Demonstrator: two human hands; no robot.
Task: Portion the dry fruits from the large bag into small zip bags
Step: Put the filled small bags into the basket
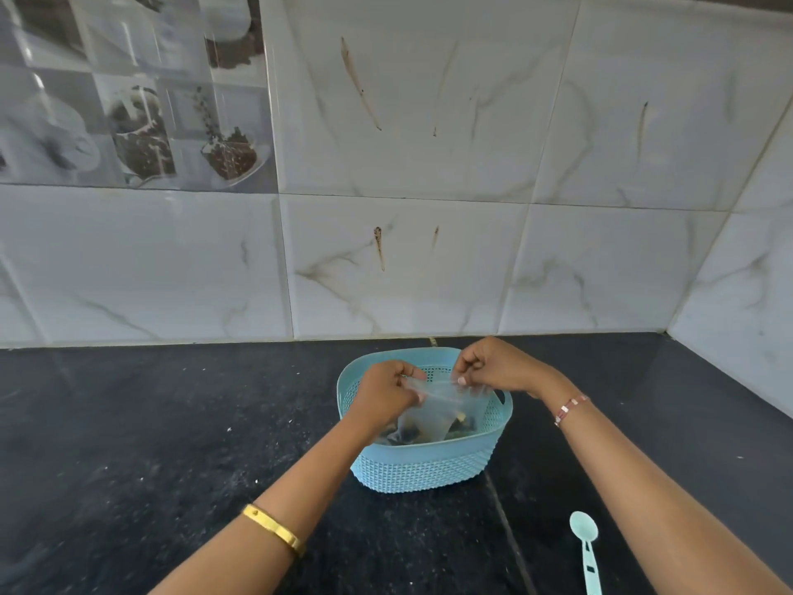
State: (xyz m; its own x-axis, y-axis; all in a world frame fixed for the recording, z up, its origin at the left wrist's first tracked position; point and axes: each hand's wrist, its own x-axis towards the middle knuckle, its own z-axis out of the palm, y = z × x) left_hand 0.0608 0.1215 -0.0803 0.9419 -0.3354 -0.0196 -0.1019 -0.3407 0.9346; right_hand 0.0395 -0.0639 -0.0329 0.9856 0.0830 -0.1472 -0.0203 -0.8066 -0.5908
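— Starting at the bottom of the frame, what lies nearest?

— A pale teal spoon (584, 538) at lower right, flat on the dark speckled table (128, 444), bowl end pointing away, well apart from everything else. Two bare forearms come in from the bottom edge: a gold bangle (274, 528) on the left one, a thin beaded bracelet (570, 406) on the right.

— And the hands?

— Both are raised over a light blue woven-pattern basket (425, 465) in the lower middle of the frame. The left hand (388, 395) and the right hand (493, 365) sit close together, each pinching the top edge of a small clear zip bag (433, 405), fingers curled, thumbs on the strip.

— Where does that bag hang?

— Between the hands, its lower part dropping inside the basket. Whether its mouth is sealed or parted I cannot tell.

— Anything else in the basket?

— Dark and yellowish shapes under clear plastic at the bottom; too blurred to name.

— Farther back?

— A wall of white marbled tiles (429, 272) with a few brown streaks, and at upper left of the frame a picture tile (137, 92) showing cups and coffee beans.
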